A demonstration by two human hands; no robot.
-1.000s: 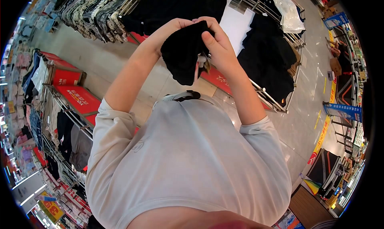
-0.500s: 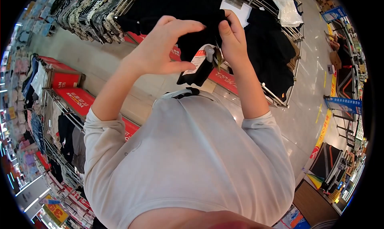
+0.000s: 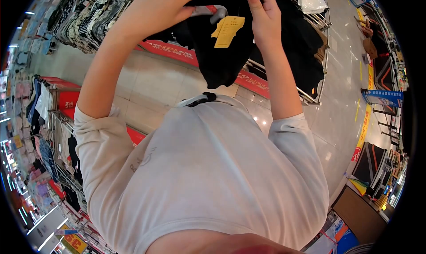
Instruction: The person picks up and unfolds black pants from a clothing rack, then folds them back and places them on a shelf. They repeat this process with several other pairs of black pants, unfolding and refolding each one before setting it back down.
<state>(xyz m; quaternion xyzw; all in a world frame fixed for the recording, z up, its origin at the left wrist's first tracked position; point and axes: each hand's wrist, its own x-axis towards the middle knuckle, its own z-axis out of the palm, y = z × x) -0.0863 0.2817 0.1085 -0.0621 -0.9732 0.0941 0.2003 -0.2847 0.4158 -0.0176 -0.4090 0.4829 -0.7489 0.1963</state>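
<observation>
A black garment [image 3: 224, 63] hangs between my hands, its lower end dangling above the aisle floor. My left hand [image 3: 155, 9] is closed on its left part near the top edge of the view, and some fingertips are cut off or hidden. Beside the left thumb is a grey security tag [image 3: 216, 14] with a red-and-white label. A yellow paper hang tag [image 3: 229, 32] lies against the cloth, its print facing up. On the other side, my right hand [image 3: 266, 18] pinches the garment's right edge, thumb on top.
Black clothes [image 3: 297, 54] lie over a metal rack [image 3: 306, 96] on the right. Patterned clothes [image 3: 84, 18] hang at the upper left. Red sign boards [image 3: 171, 52] run along the rack base. More racked clothes [image 3: 57, 152] stand left; a tiled aisle [image 3: 330, 116] lies right.
Both hands have moved up and farther apart, the left more. The garment is spread wider. The yellow hang tag now faces up, and the red-and-white label has shifted up toward my left thumb.
</observation>
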